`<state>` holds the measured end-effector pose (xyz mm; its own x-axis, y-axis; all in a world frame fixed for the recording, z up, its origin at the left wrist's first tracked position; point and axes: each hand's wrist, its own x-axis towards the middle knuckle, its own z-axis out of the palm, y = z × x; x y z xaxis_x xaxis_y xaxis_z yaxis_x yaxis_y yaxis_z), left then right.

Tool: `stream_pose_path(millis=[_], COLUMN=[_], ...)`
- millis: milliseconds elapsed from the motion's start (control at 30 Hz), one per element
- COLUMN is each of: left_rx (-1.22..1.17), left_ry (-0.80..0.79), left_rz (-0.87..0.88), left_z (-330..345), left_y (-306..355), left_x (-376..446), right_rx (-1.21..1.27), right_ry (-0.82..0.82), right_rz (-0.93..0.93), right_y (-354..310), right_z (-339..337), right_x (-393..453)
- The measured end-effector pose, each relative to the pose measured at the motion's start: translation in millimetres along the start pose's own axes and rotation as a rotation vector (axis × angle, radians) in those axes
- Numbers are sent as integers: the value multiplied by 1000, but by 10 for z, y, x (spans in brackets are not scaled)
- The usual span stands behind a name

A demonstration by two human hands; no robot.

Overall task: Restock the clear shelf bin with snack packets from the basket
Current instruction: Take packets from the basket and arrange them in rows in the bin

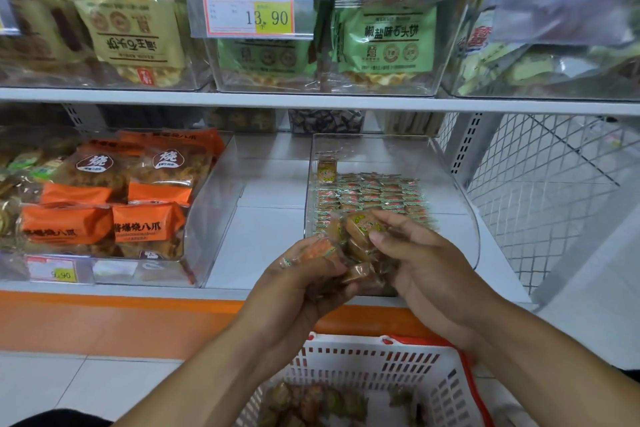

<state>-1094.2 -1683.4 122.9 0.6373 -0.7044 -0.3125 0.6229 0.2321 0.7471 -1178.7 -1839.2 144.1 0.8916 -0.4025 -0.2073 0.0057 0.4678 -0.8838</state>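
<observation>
Two hands, left hand (pixel 294 288), right hand (pixel 426 274), gripping snack packets (pixel 360 253)

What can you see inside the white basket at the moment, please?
A few snack packets lie on the bottom of the white basket. Both forearms and the frame edge hide the rest of it.

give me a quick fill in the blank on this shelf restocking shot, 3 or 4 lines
1. Both hands, left hand and right hand, hold a bunch of small snack packets in front of the clear ____.
2. The white basket below the hands has a ____ rim.
3. The price tag on the upper shelf reads ____.
4. The large packs in the bin to the left are ____.

Missing words: bin; red; 13.90; orange
</observation>
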Motion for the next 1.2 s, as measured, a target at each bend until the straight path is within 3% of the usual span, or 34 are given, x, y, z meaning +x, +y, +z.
stream_pose_path(millis=[133,500,700,967,1200], left_rx=[64,210,246,252,164], left_ry=[-35,-116,-114,-168,-193], left_rz=[58,38,18,-82,-152], left_z=[0,40,46,16,-30], left_y=[-9,86,94,123,106], left_x=[-20,-92,-100,-111,-73], right_rx=[18,44,80,7,-108], right_ry=[-108,-272,-164,-185,-22], right_rz=[158,284,248,224,117], right_y=[-97,-229,-207,-183,-126], right_z=[-23,-68,-102,-117,-126], right_x=[-20,-54,3,34,49])
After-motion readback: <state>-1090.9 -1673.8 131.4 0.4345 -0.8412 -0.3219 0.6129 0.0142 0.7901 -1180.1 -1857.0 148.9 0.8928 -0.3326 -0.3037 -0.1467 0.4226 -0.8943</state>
